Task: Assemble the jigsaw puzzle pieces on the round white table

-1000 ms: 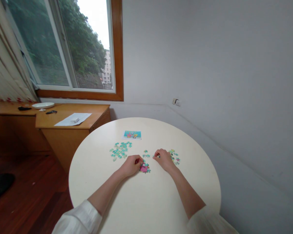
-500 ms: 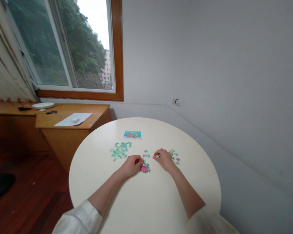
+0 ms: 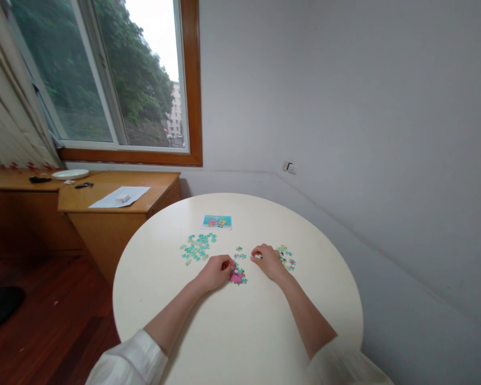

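Note:
On the round cream table [image 3: 240, 331], my left hand [image 3: 215, 271] rests with its fingers curled and pinched on the joined pink and teal puzzle cluster [image 3: 238, 277]. My right hand [image 3: 268, 261] is also curled, pinching a small puzzle piece [image 3: 258, 257] just above the table top. A few loose teal pieces [image 3: 239, 253] lie between the two hands. A pile of teal pieces [image 3: 196, 248] lies left of my left hand. A smaller mixed-colour pile [image 3: 287, 256] lies just right of my right hand.
A small reference picture card [image 3: 217, 221] lies farther back on the table. A wooden desk [image 3: 112, 206] with a sheet of paper [image 3: 120, 196] and a white plate [image 3: 70, 174] stands at the left under the window. The grey wall runs close along the table's right side.

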